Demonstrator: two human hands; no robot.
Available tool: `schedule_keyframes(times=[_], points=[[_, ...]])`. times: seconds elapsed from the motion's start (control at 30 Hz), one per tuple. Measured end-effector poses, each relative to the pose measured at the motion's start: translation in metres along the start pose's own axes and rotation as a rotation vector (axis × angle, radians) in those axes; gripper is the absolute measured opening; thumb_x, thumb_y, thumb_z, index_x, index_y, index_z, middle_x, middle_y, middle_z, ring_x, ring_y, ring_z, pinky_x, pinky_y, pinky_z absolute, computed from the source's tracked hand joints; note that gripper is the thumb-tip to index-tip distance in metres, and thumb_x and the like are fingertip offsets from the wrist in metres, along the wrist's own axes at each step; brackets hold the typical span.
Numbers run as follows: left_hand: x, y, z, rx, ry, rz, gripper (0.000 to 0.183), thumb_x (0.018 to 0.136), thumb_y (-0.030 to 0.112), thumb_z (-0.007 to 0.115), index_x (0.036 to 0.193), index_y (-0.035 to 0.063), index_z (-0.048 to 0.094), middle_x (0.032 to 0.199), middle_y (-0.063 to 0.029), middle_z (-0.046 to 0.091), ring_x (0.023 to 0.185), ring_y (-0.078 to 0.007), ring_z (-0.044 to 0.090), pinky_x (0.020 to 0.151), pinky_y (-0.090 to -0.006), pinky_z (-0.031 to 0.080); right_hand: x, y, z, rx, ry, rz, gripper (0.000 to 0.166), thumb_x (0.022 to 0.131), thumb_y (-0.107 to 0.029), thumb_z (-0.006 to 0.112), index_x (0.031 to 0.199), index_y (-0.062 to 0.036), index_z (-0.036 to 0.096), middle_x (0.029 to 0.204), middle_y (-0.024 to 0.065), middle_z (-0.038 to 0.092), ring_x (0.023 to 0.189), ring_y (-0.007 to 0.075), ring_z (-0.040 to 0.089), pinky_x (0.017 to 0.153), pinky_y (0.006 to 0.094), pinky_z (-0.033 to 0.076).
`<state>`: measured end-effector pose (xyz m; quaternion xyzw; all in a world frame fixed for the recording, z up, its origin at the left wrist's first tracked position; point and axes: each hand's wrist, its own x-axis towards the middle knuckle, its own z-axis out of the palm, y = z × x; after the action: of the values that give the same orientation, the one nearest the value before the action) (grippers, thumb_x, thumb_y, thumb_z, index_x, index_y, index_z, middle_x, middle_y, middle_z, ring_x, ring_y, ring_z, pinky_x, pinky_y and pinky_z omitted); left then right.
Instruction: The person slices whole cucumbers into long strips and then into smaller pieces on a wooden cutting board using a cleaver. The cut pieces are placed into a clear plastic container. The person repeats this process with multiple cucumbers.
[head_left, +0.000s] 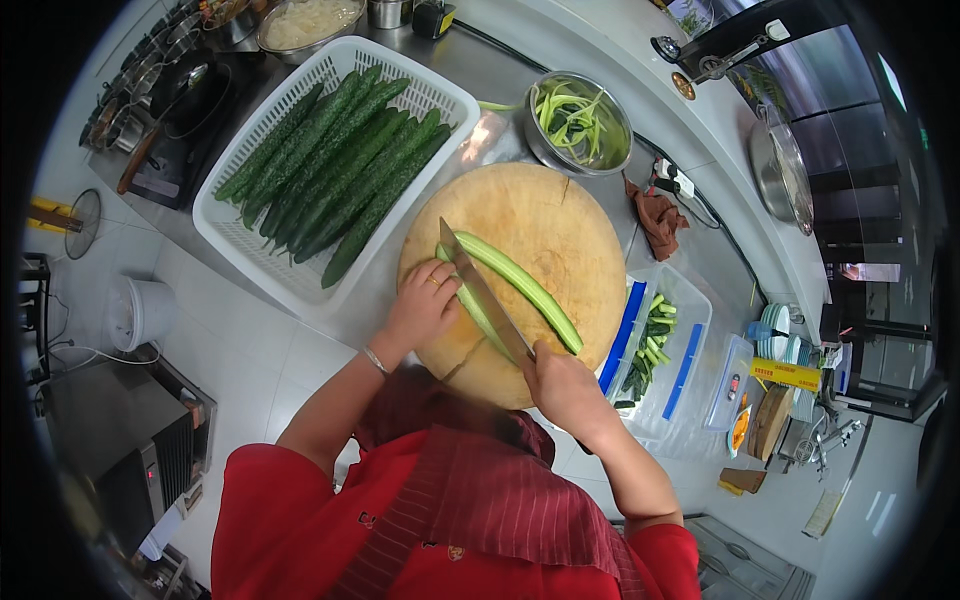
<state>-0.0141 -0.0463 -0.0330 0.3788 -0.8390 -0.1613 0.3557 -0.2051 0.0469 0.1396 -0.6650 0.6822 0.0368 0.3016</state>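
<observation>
On the round wooden chopping board (581, 247) lie two long pieces of peeled cucumber. My right hand (568, 388) grips the handle of a kitchen knife (489, 298), its blade running lengthwise along the nearer cucumber piece (475, 316). The fingers of my left hand (429, 301), bent, hold that piece near its far end, just left of the blade. To the right of the knife rests the other cucumber piece (525, 286), cut face partly visible and untouched by either hand. Whether the edge has gone into the nearer piece cannot be seen.
A white plastic basket (212, 214) of whole cucumbers stands at the left. Behind the board is a steel bowl (621, 154) with peels. At the right are a brown cloth (657, 223) and a clear plastic container (686, 375) with cut cucumber. A wok (187, 94) sits far left.
</observation>
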Motion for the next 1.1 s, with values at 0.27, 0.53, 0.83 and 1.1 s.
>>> schedule_keyframes(times=[0.27, 0.53, 0.83, 1.1], points=[[-0.001, 0.001, 0.002, -0.009, 0.022, -0.004, 0.027, 0.069, 0.004, 0.065, 0.095, 0.0029, 0.06, 0.108, -0.0146, 0.057, 0.108, -0.0348, 0.053, 0.093, -0.0431, 0.047, -0.044, 0.027, -0.02, -0.154, -0.093, -0.005, 0.023, 0.096, -0.021, 0.053, 0.087, 0.0007, 0.049, 0.063, 0.0222, 0.059, 0.063, 0.0426, 0.061, 0.058, 0.0509, 0.048], [-0.002, 0.002, 0.003, 0.0, 0.001, -0.017, 0.026, 0.07, 0.004, 0.066, 0.095, 0.0037, 0.059, 0.109, -0.0144, 0.056, 0.108, -0.0352, 0.052, 0.093, -0.0432, 0.046, -0.071, 0.055, -0.033, -0.272, -0.145, -0.025, 0.018, 0.093, -0.017, 0.051, 0.09, 0.0006, 0.051, 0.061, 0.0203, 0.062, 0.058, 0.0391, 0.064, 0.053, 0.0482, 0.052], [-0.003, 0.006, 0.003, 0.055, -0.005, -0.004, 0.025, 0.071, 0.004, 0.064, 0.096, 0.004, 0.058, 0.109, -0.0141, 0.056, 0.107, -0.0342, 0.052, 0.093, -0.043, 0.046, -0.122, 0.115, -0.036, -0.389, -0.155, -0.051, 0.016, 0.093, -0.017, 0.052, 0.089, -0.0018, 0.051, 0.058, 0.0159, 0.061, 0.054, 0.0354, 0.063, 0.049, 0.0458, 0.049], [-0.005, 0.009, 0.0, 0.081, -0.026, -0.015, 0.028, 0.072, 0.004, 0.064, 0.1, 0.004, 0.058, 0.112, -0.0146, 0.055, 0.109, -0.0344, 0.052, 0.094, -0.0422, 0.046, -0.177, 0.16, -0.041, -0.514, -0.164, -0.02, 0.015, 0.094, -0.018, 0.053, 0.086, -0.0053, 0.051, 0.056, 0.0137, 0.06, 0.053, 0.0328, 0.063, 0.048, 0.0429, 0.049]])
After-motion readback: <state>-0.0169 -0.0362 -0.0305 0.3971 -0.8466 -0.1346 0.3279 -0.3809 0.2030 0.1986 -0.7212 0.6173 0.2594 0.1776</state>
